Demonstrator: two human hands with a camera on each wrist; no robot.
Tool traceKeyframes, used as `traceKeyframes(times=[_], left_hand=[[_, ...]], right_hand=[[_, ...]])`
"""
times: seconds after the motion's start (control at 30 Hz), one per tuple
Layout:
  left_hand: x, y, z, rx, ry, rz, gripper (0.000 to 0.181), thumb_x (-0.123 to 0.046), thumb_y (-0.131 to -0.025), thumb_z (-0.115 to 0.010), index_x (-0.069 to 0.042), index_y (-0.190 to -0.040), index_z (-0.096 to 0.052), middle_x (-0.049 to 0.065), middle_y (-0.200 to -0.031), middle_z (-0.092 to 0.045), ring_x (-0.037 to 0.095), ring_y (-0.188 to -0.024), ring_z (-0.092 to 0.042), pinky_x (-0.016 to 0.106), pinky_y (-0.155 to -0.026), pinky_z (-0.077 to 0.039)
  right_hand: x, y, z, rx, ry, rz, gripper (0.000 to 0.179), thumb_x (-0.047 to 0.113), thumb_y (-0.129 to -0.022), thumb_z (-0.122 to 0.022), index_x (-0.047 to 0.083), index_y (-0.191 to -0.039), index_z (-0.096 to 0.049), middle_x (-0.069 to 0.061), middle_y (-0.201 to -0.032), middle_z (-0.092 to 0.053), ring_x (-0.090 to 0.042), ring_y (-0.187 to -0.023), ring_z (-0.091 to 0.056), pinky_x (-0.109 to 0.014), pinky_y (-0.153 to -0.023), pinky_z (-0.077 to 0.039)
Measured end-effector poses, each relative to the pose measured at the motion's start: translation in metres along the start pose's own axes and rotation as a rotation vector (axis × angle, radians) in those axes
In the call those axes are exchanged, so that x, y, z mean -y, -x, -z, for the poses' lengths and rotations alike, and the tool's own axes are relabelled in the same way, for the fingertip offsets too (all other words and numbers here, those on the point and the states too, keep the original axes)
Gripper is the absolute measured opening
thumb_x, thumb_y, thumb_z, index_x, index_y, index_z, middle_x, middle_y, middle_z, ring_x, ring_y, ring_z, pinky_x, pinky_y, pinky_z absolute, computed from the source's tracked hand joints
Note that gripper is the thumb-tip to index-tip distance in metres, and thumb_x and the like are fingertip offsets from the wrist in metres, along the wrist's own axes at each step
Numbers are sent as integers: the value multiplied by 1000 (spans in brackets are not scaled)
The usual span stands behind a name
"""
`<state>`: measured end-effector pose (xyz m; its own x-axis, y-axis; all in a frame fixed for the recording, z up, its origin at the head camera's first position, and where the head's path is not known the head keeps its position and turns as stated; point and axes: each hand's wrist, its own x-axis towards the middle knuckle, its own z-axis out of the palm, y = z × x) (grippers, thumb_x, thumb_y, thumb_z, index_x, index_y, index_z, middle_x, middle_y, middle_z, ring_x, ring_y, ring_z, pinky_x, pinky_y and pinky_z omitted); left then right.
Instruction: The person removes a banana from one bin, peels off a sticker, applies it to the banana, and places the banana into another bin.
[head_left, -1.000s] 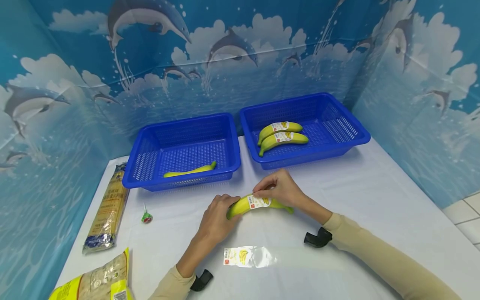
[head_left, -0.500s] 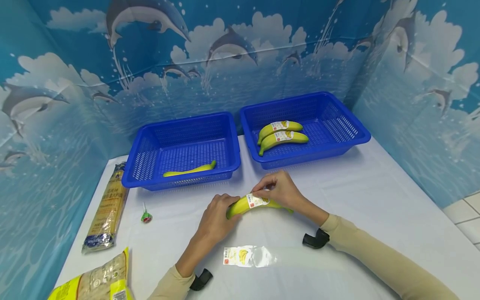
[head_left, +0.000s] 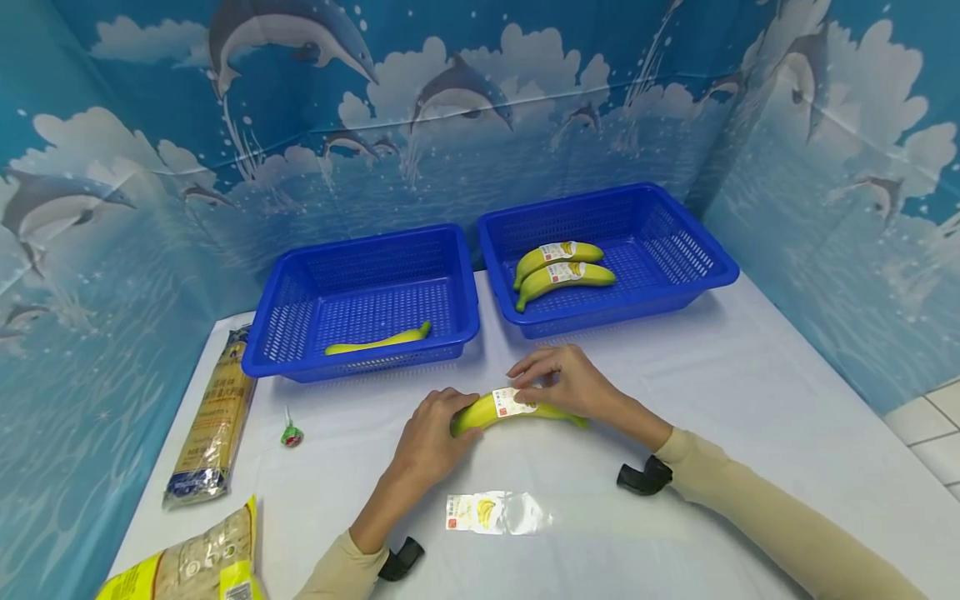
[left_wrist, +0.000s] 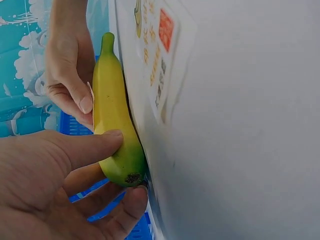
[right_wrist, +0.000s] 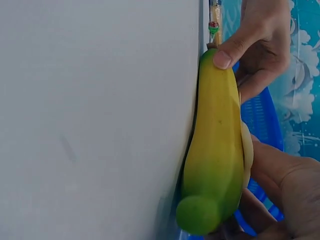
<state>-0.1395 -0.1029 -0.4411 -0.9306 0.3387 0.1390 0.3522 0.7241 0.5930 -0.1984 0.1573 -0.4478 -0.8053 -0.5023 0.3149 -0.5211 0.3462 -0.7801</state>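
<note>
Smooth banana, plastic baskets

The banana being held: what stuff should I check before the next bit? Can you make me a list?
1. Banana held steady: ok, the left grip has the end away from the stem.
2. Label on the banana: ok, it lies across the middle.
3. Label flat all over: cannot tell, the right grip hides part of it.
4. Right grip off the label: not ok, its thumb touches it.
5. Room in the right basket: ok, there's space beside the two labelled bananas.
6. Spare label ready: ok, it lies face up.
</note>
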Motion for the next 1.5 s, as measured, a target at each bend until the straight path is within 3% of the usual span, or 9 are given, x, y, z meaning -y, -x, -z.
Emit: traceKeyframes(times=[0.23, 0.5, 0.77, 1.03, 1.33, 1.5], left_hand=[[-1, 0, 0, 9, 11, -5, 41, -5, -90, -87, 1, -129, -76, 10, -116, -75, 29, -109, -68, 48, -93, -60], [-1, -1, 0, 11, 19, 4, 40, -5, -90, -86, 1, -129, -76, 10, -118, -75, 29, -110, -68, 47, -93, -59], [-14, -8, -9, -13, 47, -26, 60, -20, -95, -85, -12, -151, -64, 6, -111, -73, 24, -101, -66, 44, -79, -58], [-15, -14, -19, -71, 17, -27, 36, -25, -98, -83, -13, -131, -80, 6, -111, -75, 25, -101, -70, 44, -76, -61], [-15, -13, -16, -61, -47, -17, 37, -27, -97, -84, -13, -130, -80, 7, -111, -76, 26, -101, -70, 47, -75, -62], [-18, -10, -11, -20, -89, 19, 41, -24, -94, -86, -10, -132, -78, 9, -114, -74, 27, -103, -68, 46, -74, -62]], right_hand=[[-5, 6, 11, 97, 34, -34, 25, 10, -84, -94, 8, -108, -87, -4, -113, -81, -19, -99, -73, -26, -70, -57], [-6, 10, 18, 145, 69, -8, 30, 11, -86, -93, 4, -114, -84, -8, -114, -81, -22, -100, -75, -30, -73, -61], [-8, 13, 23, 154, 57, -43, 29, 10, -87, -92, 5, -115, -84, -8, -116, -81, -28, -107, -75, -32, -77, -62], [-8, 14, 20, 160, 38, -45, 29, 10, -89, -91, 4, -116, -84, -9, -116, -81, -33, -112, -74, -35, -84, -64], [-6, 14, 20, 166, 53, -45, 30, 10, -89, -90, 3, -117, -83, -10, -117, -81, -32, -112, -74, -34, -86, -64], [-5, 14, 21, 179, 74, -56, 32, 11, -88, -91, 5, -119, -83, -8, -117, -80, -29, -110, -74, -32, -84, -64]])
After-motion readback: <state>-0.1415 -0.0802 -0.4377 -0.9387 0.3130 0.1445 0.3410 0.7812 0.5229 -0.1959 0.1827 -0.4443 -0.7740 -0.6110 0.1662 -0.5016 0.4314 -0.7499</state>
